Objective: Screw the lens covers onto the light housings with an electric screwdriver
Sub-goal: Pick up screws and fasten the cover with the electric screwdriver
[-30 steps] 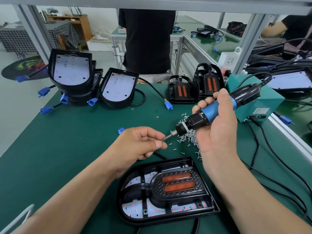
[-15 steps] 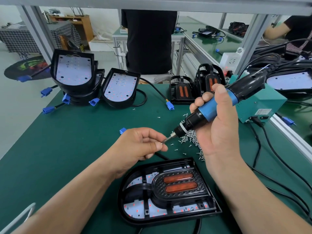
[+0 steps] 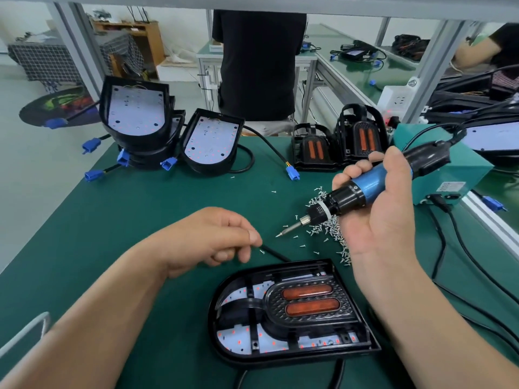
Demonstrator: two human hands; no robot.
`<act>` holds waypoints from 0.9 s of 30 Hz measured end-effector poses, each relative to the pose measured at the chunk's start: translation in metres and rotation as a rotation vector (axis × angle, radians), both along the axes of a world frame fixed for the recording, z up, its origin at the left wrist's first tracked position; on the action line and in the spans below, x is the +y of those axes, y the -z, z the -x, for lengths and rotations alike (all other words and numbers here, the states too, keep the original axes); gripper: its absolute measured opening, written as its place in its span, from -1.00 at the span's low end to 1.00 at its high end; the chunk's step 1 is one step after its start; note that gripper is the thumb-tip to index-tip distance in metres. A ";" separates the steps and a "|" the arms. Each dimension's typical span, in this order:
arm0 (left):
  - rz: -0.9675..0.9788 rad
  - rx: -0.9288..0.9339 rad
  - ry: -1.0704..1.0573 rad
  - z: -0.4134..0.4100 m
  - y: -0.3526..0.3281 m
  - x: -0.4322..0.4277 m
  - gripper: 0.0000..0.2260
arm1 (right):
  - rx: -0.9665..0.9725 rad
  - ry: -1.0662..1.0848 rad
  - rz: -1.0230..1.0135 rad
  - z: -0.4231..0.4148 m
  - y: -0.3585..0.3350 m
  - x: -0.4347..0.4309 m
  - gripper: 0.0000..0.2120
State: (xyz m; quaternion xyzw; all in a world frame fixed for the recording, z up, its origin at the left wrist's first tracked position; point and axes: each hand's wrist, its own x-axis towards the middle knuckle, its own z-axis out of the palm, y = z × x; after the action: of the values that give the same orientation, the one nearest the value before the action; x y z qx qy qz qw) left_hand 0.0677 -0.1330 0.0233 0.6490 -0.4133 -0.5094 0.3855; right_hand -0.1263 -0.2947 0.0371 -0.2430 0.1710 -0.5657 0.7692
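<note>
One housing [image 3: 280, 359] lies nearside of L hand [image 3: 207, 240]; R hand [image 3: 384, 220] grips screwdriver [image 3: 370, 186].

Bright, even illumination; faint soft shadow under the left hand [image 3: 213, 240] on the dark green bench mat [image 3: 126, 214]. Grey aluminium frame posts [image 3: 431, 68] bow at 11 and 1 o'clock; centre sharp
</note>
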 end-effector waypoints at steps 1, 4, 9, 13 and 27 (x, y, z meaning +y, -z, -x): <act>-0.029 -0.083 0.043 -0.004 -0.002 0.004 -0.74 | -0.004 -0.018 0.020 0.000 -0.003 0.002 -0.83; -0.090 -0.280 0.183 -0.008 -0.007 0.011 -0.70 | -0.017 -0.090 0.107 0.000 -0.009 0.010 -0.86; -0.057 -0.359 0.265 -0.008 -0.010 0.013 -0.71 | 0.031 -0.211 0.238 -0.005 -0.012 0.029 -0.89; -0.017 -0.370 0.278 -0.008 -0.007 0.014 -0.90 | 0.095 -0.263 0.313 -0.009 -0.010 0.039 -0.88; 0.012 -0.332 0.290 -0.009 -0.002 0.015 -0.90 | 0.229 -0.319 0.533 -0.011 -0.014 0.059 -0.77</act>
State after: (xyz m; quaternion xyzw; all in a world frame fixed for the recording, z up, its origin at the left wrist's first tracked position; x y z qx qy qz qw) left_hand 0.0768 -0.1177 0.0257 0.6554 -0.5631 -0.4432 0.2388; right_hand -0.1151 -0.2358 0.0512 -0.5216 0.0619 -0.4319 0.7332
